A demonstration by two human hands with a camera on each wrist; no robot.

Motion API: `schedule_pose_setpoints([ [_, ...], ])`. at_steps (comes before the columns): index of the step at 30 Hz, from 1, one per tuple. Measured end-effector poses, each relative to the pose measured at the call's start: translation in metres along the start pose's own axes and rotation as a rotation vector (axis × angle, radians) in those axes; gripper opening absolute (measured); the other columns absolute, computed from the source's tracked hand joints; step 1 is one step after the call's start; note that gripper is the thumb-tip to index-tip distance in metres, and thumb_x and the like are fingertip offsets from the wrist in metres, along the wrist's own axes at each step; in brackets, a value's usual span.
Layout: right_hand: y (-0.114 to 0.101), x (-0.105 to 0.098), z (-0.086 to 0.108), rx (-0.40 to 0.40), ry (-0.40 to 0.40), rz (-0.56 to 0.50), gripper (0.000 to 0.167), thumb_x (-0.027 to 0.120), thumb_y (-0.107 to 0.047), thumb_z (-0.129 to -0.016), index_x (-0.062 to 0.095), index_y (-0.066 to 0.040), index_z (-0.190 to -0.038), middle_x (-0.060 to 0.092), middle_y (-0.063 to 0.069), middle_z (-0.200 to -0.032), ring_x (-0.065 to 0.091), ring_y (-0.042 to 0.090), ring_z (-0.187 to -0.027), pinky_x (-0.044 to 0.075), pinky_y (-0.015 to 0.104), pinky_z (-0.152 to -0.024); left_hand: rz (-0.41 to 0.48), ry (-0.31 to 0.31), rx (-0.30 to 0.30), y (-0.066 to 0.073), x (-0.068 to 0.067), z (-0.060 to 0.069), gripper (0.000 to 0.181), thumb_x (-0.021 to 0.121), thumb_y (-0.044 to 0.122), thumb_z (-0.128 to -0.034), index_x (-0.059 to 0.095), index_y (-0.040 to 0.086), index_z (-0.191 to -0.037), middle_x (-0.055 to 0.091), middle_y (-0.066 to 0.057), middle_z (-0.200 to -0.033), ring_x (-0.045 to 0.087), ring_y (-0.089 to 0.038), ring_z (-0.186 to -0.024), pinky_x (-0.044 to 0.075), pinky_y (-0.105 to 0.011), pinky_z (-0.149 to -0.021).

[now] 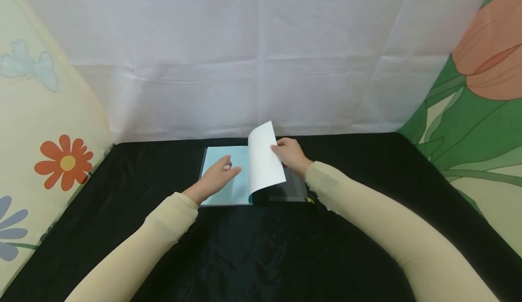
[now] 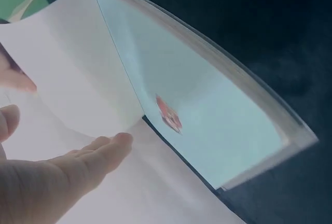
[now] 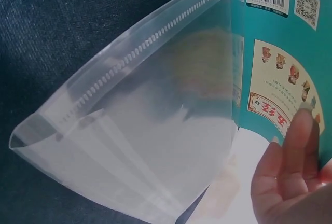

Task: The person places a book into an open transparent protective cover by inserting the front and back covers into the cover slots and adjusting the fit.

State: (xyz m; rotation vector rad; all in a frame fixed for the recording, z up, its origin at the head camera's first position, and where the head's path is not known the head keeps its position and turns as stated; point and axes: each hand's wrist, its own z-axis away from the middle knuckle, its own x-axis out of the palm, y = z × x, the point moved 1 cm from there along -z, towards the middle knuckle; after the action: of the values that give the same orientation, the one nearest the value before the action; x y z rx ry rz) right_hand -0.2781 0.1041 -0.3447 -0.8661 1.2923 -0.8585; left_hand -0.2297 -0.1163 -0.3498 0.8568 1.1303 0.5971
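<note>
A book lies on the black cloth with a pale blue page [image 1: 240, 189] facing up at left. Its cover [image 1: 265, 159], white inside, is raised and bent upward in the middle. My right hand [image 1: 291, 154] pinches that cover at its right edge. The right wrist view shows the cover's teal outer side [image 3: 262, 24], with a barcode and a QR code, and fingers lying against it. A clear plastic book sleeve [image 3: 150, 115] spreads beside it. Over the pale blue page, my left hand [image 1: 218, 177] hovers with fingers extended, holding nothing; a small picture [image 2: 168, 114] shows on that page.
Black cloth [image 1: 244, 252] covers the table. Behind it hangs a creased white cloth [image 1: 257, 66]. Flower-printed panels flank both sides, with a red flower [image 1: 65, 161] at left and a large tulip [image 1: 493, 53] at right. Something small and yellow [image 1: 311, 200] peeks out near the right sleeve.
</note>
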Motion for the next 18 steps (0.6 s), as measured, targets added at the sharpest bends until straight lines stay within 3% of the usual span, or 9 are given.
schedule_pose_setpoints([
  [7,0.003,-0.001,0.001,0.0,0.001,-0.004,0.033,0.049,-0.017,-0.102,0.056,0.008,-0.123,0.061,0.023,-0.114,0.062,0.023,-0.083,0.054,0.034,-0.065,0.005,0.007,0.002,0.008,0.023,-0.007,0.079,0.055,0.041,-0.0985,0.014,0.003,-0.155,0.016,-0.015,-0.16,0.019,-0.035,-0.145,0.027,-0.055,-0.11],
  [18,0.011,-0.005,0.001,0.051,-0.005,-0.018,0.034,0.049,-0.016,-0.102,0.055,0.009,-0.124,0.061,0.023,-0.112,0.06,0.018,-0.077,0.053,0.031,-0.062,-0.032,-0.011,0.1,0.013,0.041,-0.012,0.074,0.058,0.037,-0.0983,0.021,0.006,-0.155,0.026,-0.013,-0.158,0.024,-0.029,-0.144,0.026,-0.049,-0.112],
])
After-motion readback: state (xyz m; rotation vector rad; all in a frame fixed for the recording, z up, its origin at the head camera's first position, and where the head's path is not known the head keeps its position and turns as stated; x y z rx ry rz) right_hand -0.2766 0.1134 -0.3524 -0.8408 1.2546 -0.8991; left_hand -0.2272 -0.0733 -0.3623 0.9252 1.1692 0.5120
